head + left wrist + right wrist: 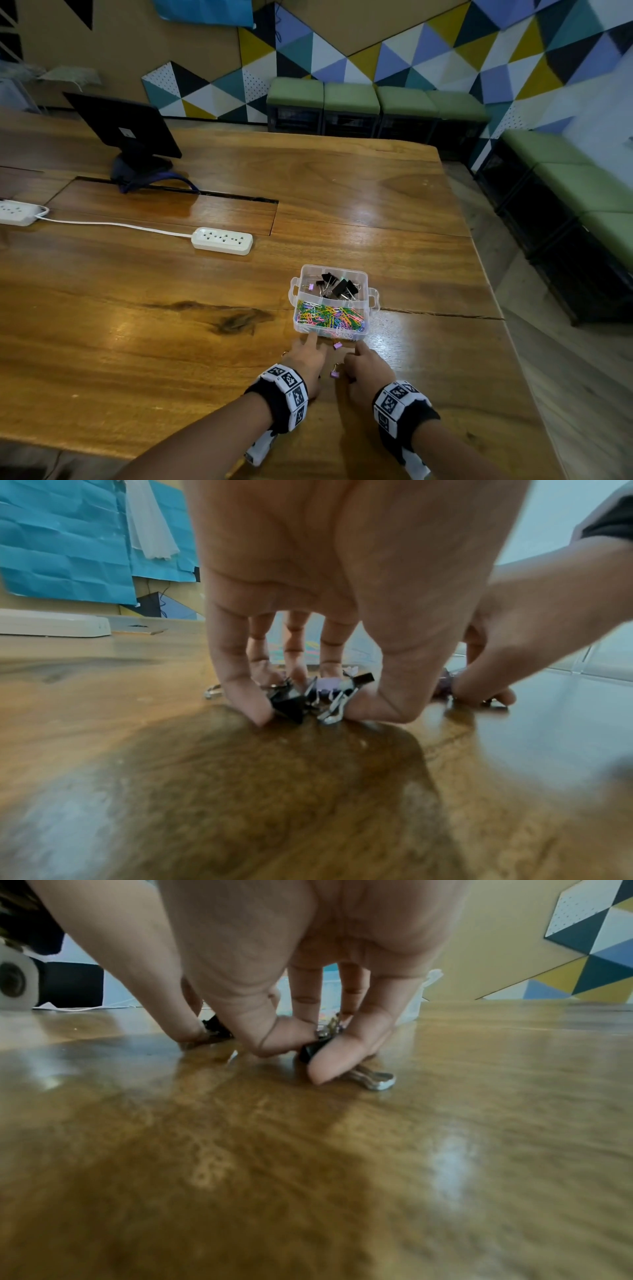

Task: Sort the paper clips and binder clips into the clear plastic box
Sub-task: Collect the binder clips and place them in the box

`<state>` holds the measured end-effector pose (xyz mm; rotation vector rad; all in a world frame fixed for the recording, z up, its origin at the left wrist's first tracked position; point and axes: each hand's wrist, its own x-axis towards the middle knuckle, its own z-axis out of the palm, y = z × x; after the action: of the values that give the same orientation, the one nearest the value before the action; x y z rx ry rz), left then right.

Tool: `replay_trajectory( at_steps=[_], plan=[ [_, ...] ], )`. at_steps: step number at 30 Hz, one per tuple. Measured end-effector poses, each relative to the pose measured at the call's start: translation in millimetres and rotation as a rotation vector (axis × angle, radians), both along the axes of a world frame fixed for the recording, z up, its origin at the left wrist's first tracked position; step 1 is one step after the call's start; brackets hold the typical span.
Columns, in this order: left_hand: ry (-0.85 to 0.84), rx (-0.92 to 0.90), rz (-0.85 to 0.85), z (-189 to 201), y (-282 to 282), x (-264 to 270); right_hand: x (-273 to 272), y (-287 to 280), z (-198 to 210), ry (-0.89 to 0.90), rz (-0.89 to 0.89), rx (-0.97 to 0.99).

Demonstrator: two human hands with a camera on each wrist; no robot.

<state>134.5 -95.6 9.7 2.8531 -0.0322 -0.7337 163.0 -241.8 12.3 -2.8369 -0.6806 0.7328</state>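
Note:
The clear plastic box [371,298] stands on the wooden table just beyond both hands. Its far compartment holds black binder clips [337,286] and one pink clip; its near compartment holds coloured paper clips [329,317]. My left hand [308,356] is down on the table, fingers and thumb curled round a bunch of black and pink binder clips [308,696]. My right hand [359,358] pinches a black binder clip [308,1050] against the table, its silver handle [378,1081] sticking out. Two pink binder clips [337,345] [334,374] lie loose between the hands.
A white power strip [222,241] with its cable lies to the far left. A monitor [123,123] stands at the back left. The table's right edge [513,342] is close to the box, with green stools beyond it.

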Motion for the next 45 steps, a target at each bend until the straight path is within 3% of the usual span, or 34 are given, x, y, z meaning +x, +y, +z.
replay_trajectory(
  at_steps=[14, 23, 29, 36, 45],
  plan=[
    [-0.021, 0.069, -0.065, 3, 24, 12, 29, -9, 3, 0.085, -0.23, 0.191],
    [-0.081, -0.07, -0.004, -1, 39, 18, 33, 2, 33, 0.132, -0.152, 0.38],
    [-0.118, -0.169, -0.046, 5, 48, 17, 77, 32, 72, 0.06, -0.239, 0.55],
    [-0.19, -0.321, -0.041, 15, 56, 10, 123, 58, 55, 0.048, -0.363, 0.578],
    [-0.339, -0.389, -0.09, 46, 68, 36, 117, 30, 47, 0.028, -0.383, 0.593]
  ],
)
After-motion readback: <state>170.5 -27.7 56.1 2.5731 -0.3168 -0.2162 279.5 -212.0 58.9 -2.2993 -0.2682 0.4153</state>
